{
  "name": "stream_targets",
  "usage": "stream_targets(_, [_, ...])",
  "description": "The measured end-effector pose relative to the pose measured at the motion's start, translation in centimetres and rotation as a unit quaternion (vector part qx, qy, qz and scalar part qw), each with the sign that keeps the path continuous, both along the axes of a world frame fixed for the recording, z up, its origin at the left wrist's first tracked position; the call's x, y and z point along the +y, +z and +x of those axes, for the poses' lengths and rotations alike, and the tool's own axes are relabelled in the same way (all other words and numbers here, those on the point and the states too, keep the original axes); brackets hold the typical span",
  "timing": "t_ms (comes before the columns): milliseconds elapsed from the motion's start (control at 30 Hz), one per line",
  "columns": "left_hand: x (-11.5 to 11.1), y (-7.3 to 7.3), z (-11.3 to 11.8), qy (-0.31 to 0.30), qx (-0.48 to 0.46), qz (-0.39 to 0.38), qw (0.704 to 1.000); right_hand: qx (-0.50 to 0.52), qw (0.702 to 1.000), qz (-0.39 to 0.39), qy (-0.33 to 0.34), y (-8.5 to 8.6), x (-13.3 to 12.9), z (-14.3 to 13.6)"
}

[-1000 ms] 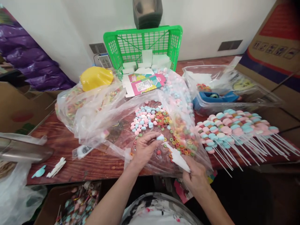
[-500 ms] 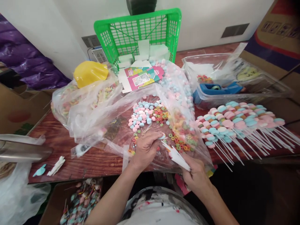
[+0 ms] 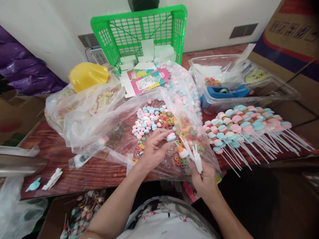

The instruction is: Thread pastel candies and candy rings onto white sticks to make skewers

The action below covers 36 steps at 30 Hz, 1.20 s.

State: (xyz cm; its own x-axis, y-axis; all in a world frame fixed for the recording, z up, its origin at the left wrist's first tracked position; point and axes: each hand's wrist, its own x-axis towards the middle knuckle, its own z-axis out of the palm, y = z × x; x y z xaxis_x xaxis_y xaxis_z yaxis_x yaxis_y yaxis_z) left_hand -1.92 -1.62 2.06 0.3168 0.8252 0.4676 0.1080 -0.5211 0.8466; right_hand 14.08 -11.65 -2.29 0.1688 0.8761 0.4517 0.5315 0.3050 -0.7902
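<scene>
Between the thumb and fingers of my left hand point(image 3: 156, 149) is a round pink, white and blue candy point(image 3: 171, 136). My right hand point(image 3: 204, 177) is closed around a bundle of white sticks point(image 3: 197, 159), their tips pointing up and left. A candy in orange, white and pink point(image 3: 183, 152) shows at the sticks, close to my left fingertips; whether it is threaded on one I cannot tell. Under both hands lies a clear plastic sheet point(image 3: 119, 151) with loose pink and blue candies point(image 3: 146, 121) and small coloured rings point(image 3: 166, 120). To the right, finished-looking candy sticks point(image 3: 246, 124) lie in rows.
A green basket point(image 3: 183, 33) stands at the back with a colourful printed card point(image 3: 146, 81) before it. At the back right is a clear tray point(image 3: 224, 104) with a blue tape dispenser point(image 3: 226, 92). Bagged rings point(image 3: 84, 103) and a metal flask point(image 3: 22, 165) sit left.
The sticks have swung more upright in my right hand. The candy in my left fingers now shows its side, and the orange and pink candy at the sticks has come into clearer view.
</scene>
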Motion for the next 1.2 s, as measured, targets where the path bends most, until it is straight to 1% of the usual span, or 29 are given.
stream_targets(67, [0.0, 0.1, 0.5, -0.034, 0.013, -0.009, 0.999, 0.006, 1.0, 0.008, -0.016, 0.0, 0.1, 0.4])
stream_targets(100, [-0.2, 0.0, 0.8, -0.036, 0.022, -0.003, 0.999, 0.01, 1.0, 0.01, -0.021, 0.0, 0.0, 0.5])
stream_targets(233, [-1.8, -0.5, 1.8, -0.011, 0.07, 0.072, 0.995, 0.025, 0.999, 0.014, -0.033, -0.3, -0.4, 0.5])
stream_targets(300, [-2.7, -0.7, 2.3, -0.029, 0.097, 0.095, 0.99, 0.029, 0.999, 0.015, -0.035, -0.4, -0.6, 0.4])
stream_targets(400, [-3.9, -0.8, 2.9, -0.081, 0.109, 0.069, 0.988, 0.025, 0.999, 0.015, -0.039, -0.5, -0.6, 0.6])
stream_targets(467, [-4.2, -0.9, 2.9, -0.099, 0.106, 0.037, 0.989, 0.014, 0.999, 0.016, -0.046, -0.7, -0.5, 0.9])
stream_targets(500, [-4.1, -1.0, 2.7, -0.1, 0.109, 0.021, 0.989, 0.007, 0.998, 0.015, -0.052, -0.8, -0.4, 1.1])
stream_targets(533, [-3.7, -1.0, 2.4, -0.086, 0.115, 0.005, 0.99, 0.004, 0.998, 0.01, -0.064, -0.9, -0.3, 1.4])
stream_targets(600, [-2.1, -1.1, 1.7, -0.034, 0.145, -0.008, 0.989, 0.017, 0.994, -0.003, -0.105, -1.1, -0.1, 2.1])
stream_targets(633, [-1.1, -1.2, 1.2, 0.006, 0.169, 0.001, 0.986, 0.031, 0.991, -0.008, -0.129, -1.2, 0.0, 2.5])
stream_targets(667, [0.0, -1.3, 0.9, 0.022, 0.211, 0.025, 0.977, 0.044, 0.988, -0.01, -0.15, -1.3, 0.0, 2.9])
stream_targets(700, [1.0, -1.4, 0.6, 0.011, 0.276, 0.048, 0.96, 0.054, 0.985, -0.009, -0.166, -1.4, 0.0, 3.2])
stream_targets(767, [2.7, -1.6, 0.3, -0.031, 0.405, 0.082, 0.91, 0.054, 0.983, -0.006, -0.176, -1.7, -0.1, 3.5])
stream_targets(800, [3.3, -1.7, 0.3, -0.045, 0.453, 0.092, 0.886, 0.047, 0.984, -0.006, -0.171, -1.8, -0.2, 3.6])
stream_targets(833, [3.7, -1.7, 0.3, -0.049, 0.481, 0.099, 0.87, 0.04, 0.985, -0.007, -0.165, -2.0, -0.2, 3.6])
stream_targets(867, [3.9, -1.8, 0.5, -0.046, 0.491, 0.103, 0.864, 0.033, 0.987, -0.009, -0.157, -2.1, -0.3, 3.5])
stream_targets(900, [4.0, -1.8, 0.7, -0.041, 0.487, 0.104, 0.866, 0.026, 0.988, -0.012, -0.149, -2.2, -0.4, 3.5])
stream_targets(1000, [3.8, -1.7, 1.7, -0.045, 0.447, 0.102, 0.888, 0.002, 0.99, -0.014, -0.139, -2.0, -0.5, 3.3])
stream_targets(1033, [3.7, -1.6, 2.1, -0.054, 0.444, 0.104, 0.888, -0.007, 0.991, -0.011, -0.137, -1.9, -0.5, 3.3])
stream_targets(1167, [3.2, -1.6, 2.9, -0.104, 0.482, 0.135, 0.859, -0.045, 0.99, 0.029, -0.13, -1.4, -0.2, 3.3])
stream_targets(1200, [3.2, -1.6, 3.0, -0.117, 0.48, 0.14, 0.858, -0.049, 0.99, 0.034, -0.127, -1.4, -0.2, 3.3])
